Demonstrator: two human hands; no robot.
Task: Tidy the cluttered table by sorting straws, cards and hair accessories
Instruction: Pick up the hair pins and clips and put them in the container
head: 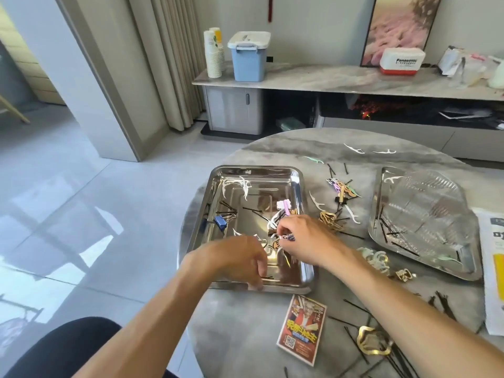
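A small hair clip is pinched between the curled fingertips of the right hand, just above the floor of the steel tray on the near left of the round table. The clip is judged to be light, stiff and rather slippery, with thin parts that could bend or snag on its neighbours; it is best taken at its thicker middle and lifted straight up. Around it in the tray, black bobby pins, white floss picks, a blue binder clip and a pink clip are mixed together. The pins are thought awkward to pick off flat metal, so sliding them to the tray wall may be needed.

The left hand is held low over the tray's near edge, fingers curled down toward a bobby pin; whether it is actually pinched cannot be told.

Outside the tray, a printed card lies flat on the table near the front, a gold hair claw rests among more pins to the right, and a second tray with a clear ribbed cover sits farther right.
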